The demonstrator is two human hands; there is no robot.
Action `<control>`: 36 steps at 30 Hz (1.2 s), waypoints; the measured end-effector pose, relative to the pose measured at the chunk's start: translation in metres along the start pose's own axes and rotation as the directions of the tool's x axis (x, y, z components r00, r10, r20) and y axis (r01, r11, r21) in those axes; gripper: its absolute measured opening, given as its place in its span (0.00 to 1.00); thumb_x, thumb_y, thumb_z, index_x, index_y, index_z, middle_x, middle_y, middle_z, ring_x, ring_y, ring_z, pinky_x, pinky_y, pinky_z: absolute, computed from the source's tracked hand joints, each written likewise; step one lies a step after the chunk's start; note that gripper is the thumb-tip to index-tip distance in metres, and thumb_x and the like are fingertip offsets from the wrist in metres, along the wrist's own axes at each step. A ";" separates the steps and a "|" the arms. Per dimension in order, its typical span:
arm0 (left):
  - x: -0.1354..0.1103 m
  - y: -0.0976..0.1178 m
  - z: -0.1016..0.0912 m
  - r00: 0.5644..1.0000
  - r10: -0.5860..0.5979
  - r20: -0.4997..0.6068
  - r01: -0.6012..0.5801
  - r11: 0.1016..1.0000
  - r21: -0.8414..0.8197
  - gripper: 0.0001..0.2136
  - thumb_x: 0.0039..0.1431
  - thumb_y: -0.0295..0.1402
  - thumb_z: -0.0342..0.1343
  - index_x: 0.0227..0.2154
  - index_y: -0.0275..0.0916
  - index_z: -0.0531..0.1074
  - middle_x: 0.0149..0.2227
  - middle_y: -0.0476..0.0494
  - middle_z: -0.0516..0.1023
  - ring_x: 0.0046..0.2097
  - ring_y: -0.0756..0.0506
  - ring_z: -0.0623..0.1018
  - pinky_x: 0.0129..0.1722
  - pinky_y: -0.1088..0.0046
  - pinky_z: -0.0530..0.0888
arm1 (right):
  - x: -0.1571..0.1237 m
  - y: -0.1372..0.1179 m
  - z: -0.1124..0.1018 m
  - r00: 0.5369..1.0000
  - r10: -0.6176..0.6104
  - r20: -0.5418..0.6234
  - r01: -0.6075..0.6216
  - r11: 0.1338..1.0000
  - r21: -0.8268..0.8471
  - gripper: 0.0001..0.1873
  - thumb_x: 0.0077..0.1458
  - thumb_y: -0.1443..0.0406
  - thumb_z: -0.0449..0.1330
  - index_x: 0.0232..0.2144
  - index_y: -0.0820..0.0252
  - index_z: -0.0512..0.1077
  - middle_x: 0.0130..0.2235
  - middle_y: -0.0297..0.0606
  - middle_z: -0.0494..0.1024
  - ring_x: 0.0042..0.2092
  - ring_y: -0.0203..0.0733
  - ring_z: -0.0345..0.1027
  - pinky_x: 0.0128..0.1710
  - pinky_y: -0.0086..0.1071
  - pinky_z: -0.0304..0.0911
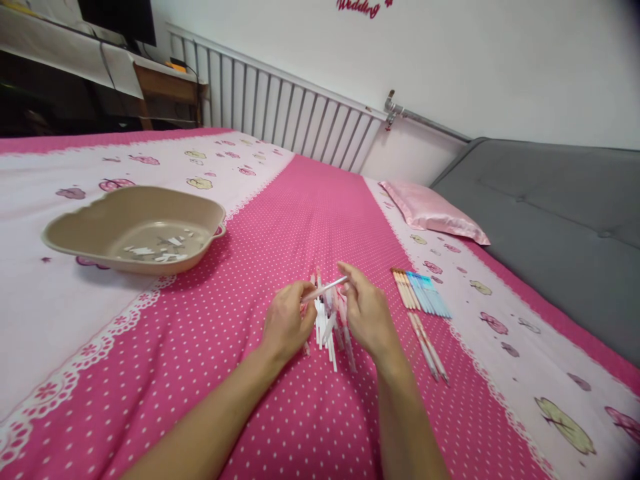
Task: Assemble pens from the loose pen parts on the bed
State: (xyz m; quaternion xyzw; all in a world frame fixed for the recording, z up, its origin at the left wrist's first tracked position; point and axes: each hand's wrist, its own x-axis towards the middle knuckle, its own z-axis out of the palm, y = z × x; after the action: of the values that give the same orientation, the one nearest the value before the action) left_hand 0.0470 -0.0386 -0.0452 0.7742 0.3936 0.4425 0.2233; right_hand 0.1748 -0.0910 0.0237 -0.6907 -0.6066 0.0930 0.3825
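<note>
A slim pink-and-white pen (326, 288) is held slantwise between my two hands. My left hand (289, 319) is closed around its lower, pinkish end. At the paler upper end, the fingers of my right hand (367, 310) pinch it. Below my hands, a loose pile of white sticks (331, 347) and clear-pink pen parts (345, 323) lies on the bedspread, partly hidden by my fingers. To the right, a neat row holds several peach pens (406, 290) and light blue pens (429, 295). Two pink-and-white pens (427, 347) lie just below that row.
A beige plastic basin (100, 227) with small white pieces (173, 250) inside stands at the left on the pink dotted bedspread (310, 207). A pink pillow (433, 210) rests by the grey headboard (545, 207). Behind the bed are a white radiator (280, 100) and a desk with a monitor (120, 20).
</note>
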 end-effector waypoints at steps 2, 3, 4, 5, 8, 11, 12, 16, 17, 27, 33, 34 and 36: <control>0.000 -0.001 0.001 1.000 0.015 0.006 -0.015 1.000 0.001 0.10 0.54 0.27 0.49 0.39 0.39 0.68 0.38 0.43 0.77 0.41 0.44 0.75 0.41 0.66 0.70 | 0.000 -0.001 -0.001 0.999 -0.037 0.002 0.037 0.998 0.043 0.25 0.56 0.70 0.44 0.55 0.62 0.63 0.53 0.46 0.71 0.52 0.47 0.66 0.52 0.43 0.60; 0.000 -0.001 0.001 1.000 0.029 0.009 -0.029 1.000 0.001 0.11 0.54 0.27 0.49 0.40 0.39 0.68 0.40 0.43 0.77 0.42 0.44 0.75 0.42 0.66 0.70 | 0.000 -0.002 -0.001 0.998 -0.055 0.008 0.055 0.996 0.071 0.25 0.56 0.70 0.45 0.56 0.62 0.62 0.54 0.45 0.70 0.54 0.46 0.65 0.53 0.42 0.59; 0.000 -0.001 0.001 0.999 0.041 0.015 -0.041 0.999 0.002 0.11 0.54 0.27 0.49 0.41 0.39 0.69 0.40 0.43 0.77 0.42 0.44 0.75 0.43 0.66 0.70 | 0.000 -0.003 -0.001 0.997 -0.075 0.017 0.073 0.992 0.101 0.25 0.56 0.70 0.45 0.56 0.61 0.62 0.54 0.44 0.70 0.54 0.44 0.64 0.54 0.42 0.59; 0.000 -0.001 0.001 0.999 0.048 0.022 -0.049 0.999 0.002 0.11 0.54 0.28 0.49 0.41 0.39 0.69 0.40 0.43 0.77 0.42 0.44 0.75 0.43 0.66 0.69 | -0.001 -0.003 -0.001 0.995 -0.095 0.024 0.091 0.987 0.131 0.24 0.57 0.70 0.45 0.56 0.59 0.62 0.55 0.43 0.69 0.55 0.43 0.64 0.55 0.41 0.58; -0.001 0.000 0.000 0.998 0.030 0.059 -0.029 0.999 -0.020 0.10 0.55 0.29 0.48 0.39 0.40 0.70 0.36 0.44 0.77 0.39 0.45 0.75 0.40 0.68 0.69 | -0.002 -0.007 0.001 0.986 -0.159 0.041 0.147 0.967 0.209 0.24 0.58 0.70 0.45 0.57 0.56 0.60 0.57 0.40 0.67 0.57 0.41 0.61 0.57 0.41 0.57; 0.000 0.005 -0.003 0.995 -0.053 0.089 0.062 0.992 -0.110 0.09 0.55 0.29 0.48 0.37 0.40 0.70 0.33 0.45 0.76 0.35 0.46 0.75 0.36 0.70 0.69 | -0.003 -0.011 0.002 0.980 -0.191 0.062 0.169 0.952 0.256 0.26 0.58 0.70 0.44 0.59 0.54 0.56 0.59 0.39 0.64 0.58 0.40 0.59 0.57 0.41 0.56; 0.000 0.006 -0.004 0.991 -0.099 0.092 0.112 0.981 -0.157 0.08 0.55 0.30 0.47 0.36 0.40 0.70 0.33 0.46 0.76 0.35 0.46 0.74 0.35 0.71 0.69 | -0.004 -0.011 0.003 0.981 -0.184 0.064 0.162 0.952 0.260 0.26 0.59 0.69 0.44 0.60 0.53 0.54 0.59 0.39 0.63 0.57 0.40 0.60 0.56 0.40 0.57; 0.004 0.005 -0.008 0.946 -0.320 0.061 0.315 0.848 -0.427 0.07 0.55 0.31 0.47 0.33 0.38 0.69 0.32 0.46 0.75 0.34 0.47 0.75 0.33 0.71 0.70 | -0.002 -0.009 0.004 0.991 -0.132 0.019 0.125 0.965 0.229 0.28 0.58 0.69 0.45 0.61 0.55 0.51 0.59 0.43 0.64 0.53 0.41 0.65 0.52 0.40 0.61; 0.005 0.003 -0.008 0.927 -0.373 0.046 0.345 0.797 -0.496 0.06 0.54 0.31 0.48 0.33 0.38 0.68 0.32 0.46 0.75 0.35 0.46 0.75 0.34 0.70 0.70 | -0.001 -0.006 0.004 0.994 -0.114 0.001 0.111 0.972 0.205 0.27 0.58 0.69 0.45 0.60 0.56 0.53 0.58 0.44 0.64 0.52 0.42 0.66 0.51 0.40 0.61; 0.005 -0.004 -0.010 0.908 -0.419 -0.023 0.344 0.774 -0.532 0.07 0.53 0.32 0.49 0.34 0.38 0.68 0.34 0.46 0.75 0.38 0.46 0.75 0.35 0.70 0.72 | 0.006 0.025 0.019 0.997 0.062 0.035 -0.056 0.987 -0.152 0.22 0.55 0.69 0.46 0.51 0.64 0.68 0.49 0.47 0.74 0.49 0.46 0.68 0.50 0.41 0.60; 0.006 -0.003 -0.011 0.909 -0.417 -0.027 0.341 0.777 -0.529 0.07 0.52 0.32 0.49 0.34 0.38 0.68 0.33 0.47 0.74 0.37 0.46 0.75 0.35 0.71 0.71 | 0.004 0.039 0.026 0.994 0.091 0.055 -0.067 0.941 -0.332 0.20 0.54 0.70 0.47 0.45 0.58 0.73 0.43 0.45 0.78 0.45 0.47 0.71 0.44 0.36 0.62; 0.006 -0.003 -0.010 0.910 -0.414 -0.028 0.338 0.778 -0.529 0.07 0.52 0.31 0.48 0.34 0.38 0.68 0.32 0.47 0.74 0.37 0.46 0.75 0.35 0.71 0.71 | 0.004 0.040 0.026 0.993 0.099 0.063 -0.072 0.937 -0.342 0.20 0.54 0.70 0.48 0.44 0.57 0.74 0.41 0.44 0.79 0.44 0.46 0.72 0.42 0.35 0.63; 0.005 -0.003 -0.010 0.911 -0.412 -0.030 0.337 0.782 -0.524 0.07 0.52 0.31 0.48 0.33 0.38 0.68 0.32 0.48 0.74 0.37 0.46 0.75 0.35 0.71 0.71 | 0.004 0.041 0.026 0.990 0.117 0.084 -0.080 0.933 -0.351 0.18 0.53 0.70 0.49 0.40 0.54 0.76 0.38 0.42 0.80 0.42 0.45 0.73 0.39 0.34 0.64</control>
State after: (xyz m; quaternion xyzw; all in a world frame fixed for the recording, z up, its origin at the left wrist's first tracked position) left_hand 0.0386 -0.0328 -0.0394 0.5600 0.4237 0.5311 0.4741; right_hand 0.1915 -0.0756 -0.0196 -0.7711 -0.5971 0.0392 0.2177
